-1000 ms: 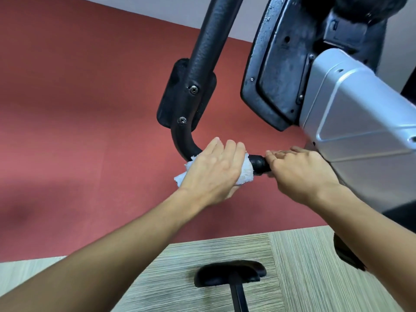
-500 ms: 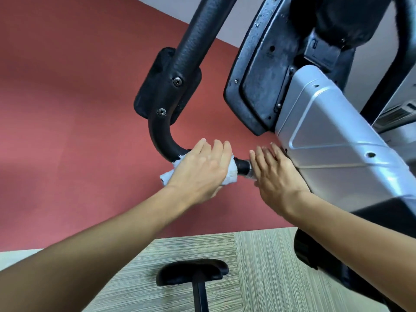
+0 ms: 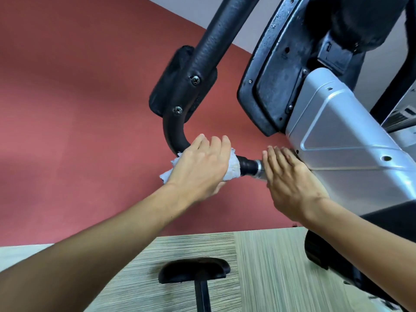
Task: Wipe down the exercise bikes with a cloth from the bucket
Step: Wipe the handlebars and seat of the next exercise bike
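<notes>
The left hand [image 3: 199, 166] wraps a white cloth [image 3: 232, 164] around the exercise bike's black handlebar [image 3: 174, 134], hiding most of the cloth and its own fingertips, while the right hand [image 3: 290, 176] lies flat with straight fingers against the grey housing [image 3: 342, 143], whose lower part runs out of view.

Cloth [image 3: 233, 166] mostly hidden under left hand [image 3: 200, 167]; bar [image 3: 225, 23] and console [image 3: 281, 70] cut off at top edge.
</notes>
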`<state>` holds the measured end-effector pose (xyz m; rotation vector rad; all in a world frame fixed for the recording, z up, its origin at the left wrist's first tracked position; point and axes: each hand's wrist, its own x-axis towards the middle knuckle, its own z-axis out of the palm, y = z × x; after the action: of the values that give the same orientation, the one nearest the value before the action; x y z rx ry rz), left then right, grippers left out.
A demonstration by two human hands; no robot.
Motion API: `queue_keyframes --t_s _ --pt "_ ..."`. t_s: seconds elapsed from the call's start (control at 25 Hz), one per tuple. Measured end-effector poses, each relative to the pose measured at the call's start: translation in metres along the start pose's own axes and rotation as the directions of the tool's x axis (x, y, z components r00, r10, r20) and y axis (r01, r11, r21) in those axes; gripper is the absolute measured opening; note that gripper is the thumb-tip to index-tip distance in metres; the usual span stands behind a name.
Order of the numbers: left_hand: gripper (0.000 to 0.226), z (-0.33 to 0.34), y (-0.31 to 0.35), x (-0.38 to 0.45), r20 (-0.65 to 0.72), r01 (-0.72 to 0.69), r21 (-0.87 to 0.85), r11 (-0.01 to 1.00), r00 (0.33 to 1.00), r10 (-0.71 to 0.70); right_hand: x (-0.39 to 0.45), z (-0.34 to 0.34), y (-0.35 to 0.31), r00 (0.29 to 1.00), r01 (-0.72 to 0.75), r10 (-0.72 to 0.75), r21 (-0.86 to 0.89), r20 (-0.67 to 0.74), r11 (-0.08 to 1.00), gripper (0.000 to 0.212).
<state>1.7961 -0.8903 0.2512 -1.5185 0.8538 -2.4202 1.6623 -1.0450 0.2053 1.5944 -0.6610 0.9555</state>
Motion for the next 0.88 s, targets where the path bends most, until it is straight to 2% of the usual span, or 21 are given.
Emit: queue_keyframes --t_s 0.12,0.24,0.32,0.48,0.6,0.68,0.76,0.88 --pt "0.068 -0.002 0.015 0.016 -0.002 0.060 -0.039 0.997 0.998 -0.060 0.003 0.000 -0.002 1.000 0.018 -0.018 -0.005 0.023 1.000 0.084" --pt "0.090 -0.005 0.035 0.029 0.073 0.110 -0.075 0.991 0.992 -0.104 0.005 0.004 -0.002 1.000 -0.009 0.008 0.017 0.026 1.000 0.095" --pt "0.098 -0.010 0.030 0.026 0.102 0.132 -0.055 0.990 0.987 -0.126 0.006 0.004 -0.001 0.999 -0.038 0.038 0.047 0.004 0.998 0.093" --pt "0.075 -0.001 0.022 0.013 -0.035 0.046 -0.088 0.995 0.998 -0.050 0.001 -0.001 0.004 1.000 -0.016 0.018 0.104 -0.010 0.994 0.078" --pt "0.061 0.008 0.043 0.027 -0.090 0.090 -0.058 0.994 0.991 -0.095 -0.001 -0.001 0.004 1.000 0.006 -0.004 0.086 -0.012 0.996 0.077" --pt "0.053 0.009 0.062 0.040 -0.111 0.128 -0.101 0.987 0.984 -0.139 -0.002 0.001 0.003 1.000 0.014 -0.014 0.066 -0.007 0.998 0.076" --pt "0.054 0.010 0.063 0.037 -0.144 0.121 -0.140 0.983 0.980 -0.141 -0.003 0.000 0.002 1.000 0.011 -0.011 0.052 0.005 0.999 0.074" --pt "0.065 0.012 0.028 0.010 -0.163 0.037 -0.123 0.992 0.985 -0.057 -0.002 -0.002 0.004 1.000 -0.004 0.002 0.043 0.028 0.999 0.075"
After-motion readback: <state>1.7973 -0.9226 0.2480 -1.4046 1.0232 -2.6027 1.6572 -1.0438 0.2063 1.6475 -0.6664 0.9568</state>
